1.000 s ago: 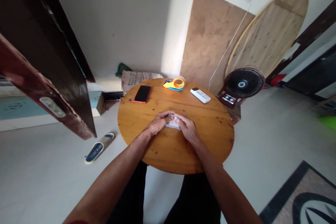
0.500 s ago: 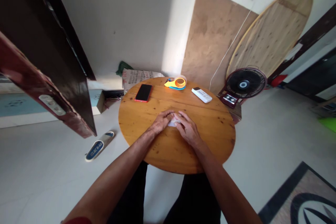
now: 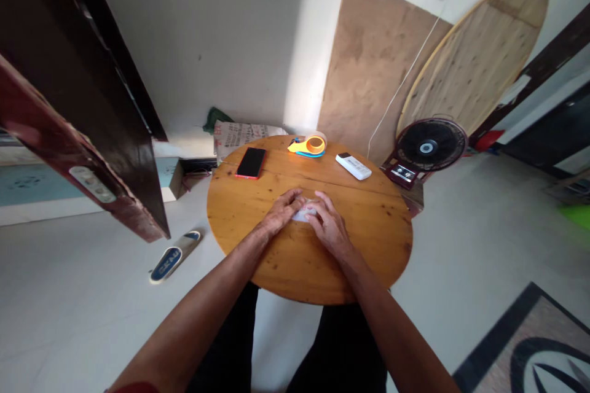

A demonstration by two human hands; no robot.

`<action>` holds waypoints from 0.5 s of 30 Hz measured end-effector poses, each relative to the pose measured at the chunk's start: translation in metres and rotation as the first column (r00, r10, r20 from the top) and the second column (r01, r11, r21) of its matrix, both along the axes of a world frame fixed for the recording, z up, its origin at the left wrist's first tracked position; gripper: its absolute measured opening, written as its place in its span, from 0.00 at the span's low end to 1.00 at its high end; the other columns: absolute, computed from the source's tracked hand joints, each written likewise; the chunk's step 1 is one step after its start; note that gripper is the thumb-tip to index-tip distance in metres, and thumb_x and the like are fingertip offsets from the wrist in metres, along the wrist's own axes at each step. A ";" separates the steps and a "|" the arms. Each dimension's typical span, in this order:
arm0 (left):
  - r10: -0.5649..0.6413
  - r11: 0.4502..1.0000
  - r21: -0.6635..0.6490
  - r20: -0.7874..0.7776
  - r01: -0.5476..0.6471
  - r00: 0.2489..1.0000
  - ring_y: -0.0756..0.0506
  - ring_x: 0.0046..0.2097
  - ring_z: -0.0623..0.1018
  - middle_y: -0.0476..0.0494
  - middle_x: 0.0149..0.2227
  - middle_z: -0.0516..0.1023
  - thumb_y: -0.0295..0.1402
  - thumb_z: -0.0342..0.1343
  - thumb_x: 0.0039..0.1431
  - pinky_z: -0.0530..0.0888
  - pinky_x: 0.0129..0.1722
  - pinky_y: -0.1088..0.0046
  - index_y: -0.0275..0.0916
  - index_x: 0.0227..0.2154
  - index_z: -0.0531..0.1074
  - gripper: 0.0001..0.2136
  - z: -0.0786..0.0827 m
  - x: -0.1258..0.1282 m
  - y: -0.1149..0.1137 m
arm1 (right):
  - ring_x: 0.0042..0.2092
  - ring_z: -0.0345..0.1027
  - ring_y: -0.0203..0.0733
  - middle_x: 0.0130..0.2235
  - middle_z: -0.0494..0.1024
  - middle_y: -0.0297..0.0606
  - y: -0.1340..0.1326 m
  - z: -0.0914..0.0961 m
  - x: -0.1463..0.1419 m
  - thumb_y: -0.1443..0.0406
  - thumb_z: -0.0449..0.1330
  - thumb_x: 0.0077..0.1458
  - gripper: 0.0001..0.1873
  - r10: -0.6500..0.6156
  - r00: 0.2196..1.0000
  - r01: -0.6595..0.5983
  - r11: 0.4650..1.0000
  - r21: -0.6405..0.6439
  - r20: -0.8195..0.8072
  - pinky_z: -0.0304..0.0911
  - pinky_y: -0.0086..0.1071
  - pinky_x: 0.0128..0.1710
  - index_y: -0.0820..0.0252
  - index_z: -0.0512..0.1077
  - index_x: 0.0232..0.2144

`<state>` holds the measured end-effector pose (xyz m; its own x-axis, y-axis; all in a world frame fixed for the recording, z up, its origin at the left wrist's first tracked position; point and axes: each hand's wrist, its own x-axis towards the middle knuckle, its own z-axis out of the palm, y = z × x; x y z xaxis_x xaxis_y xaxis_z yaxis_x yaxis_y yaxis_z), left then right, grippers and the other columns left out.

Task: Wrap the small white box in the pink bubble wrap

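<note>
A small white piece (image 3: 302, 215) with faint reddish marks, perhaps paper or a packet, lies low over the table between my hands. My left hand (image 3: 282, 211) grips its left side, thumb on top and fingers curled beyond it. On the other side, my right hand (image 3: 328, 225) has its thumb and bent index finger at the piece's right end, the other fingers arched above the wood. Fingers cover part of the piece, so its full shape is hidden.
On the round wooden table (image 3: 378, 245) lie a red-edged phone (image 3: 251, 163), an orange and blue tape dispenser (image 3: 305, 147) and a white handheld device (image 3: 353, 166). A fan (image 3: 426, 148) stands to the right. A slipper (image 3: 175, 256) lies on the floor left.
My right hand's fingers have spread and lifted slightly, and more of the white piece shows between the hands. My left hand stays almost where it was.
</note>
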<state>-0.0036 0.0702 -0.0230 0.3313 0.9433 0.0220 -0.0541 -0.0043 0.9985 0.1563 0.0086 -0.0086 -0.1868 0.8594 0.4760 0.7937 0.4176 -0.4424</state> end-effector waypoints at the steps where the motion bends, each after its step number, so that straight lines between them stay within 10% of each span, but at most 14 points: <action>1: 0.003 1.000 0.007 -0.003 -0.003 1.000 0.41 0.48 0.74 0.38 0.47 0.75 0.43 0.58 0.52 0.70 0.47 0.67 0.35 0.52 0.67 0.26 0.000 0.000 0.000 | 0.56 0.64 0.48 0.61 0.62 0.44 0.000 0.001 0.000 0.62 0.53 0.59 0.14 0.004 1.000 -0.004 1.000 0.002 -0.001 0.63 0.40 0.54 0.55 0.72 0.45; 15: -0.003 1.000 -0.012 0.029 0.003 1.000 0.47 0.40 0.73 0.42 0.41 0.74 0.37 0.63 0.46 0.70 0.40 0.72 0.34 0.51 0.67 0.27 0.004 0.002 -0.002 | 0.57 0.63 0.50 0.60 0.62 0.48 0.006 -0.008 0.003 0.60 0.61 0.52 0.25 -0.011 0.989 0.017 0.999 0.043 -0.148 0.66 0.42 0.50 0.56 0.63 0.51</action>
<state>-0.0017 0.0682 -0.0188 0.3336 0.9425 0.0203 -0.0826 0.0077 0.9966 0.1591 0.0143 -0.0166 -0.0999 0.8388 0.5352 0.7270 0.4288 -0.5363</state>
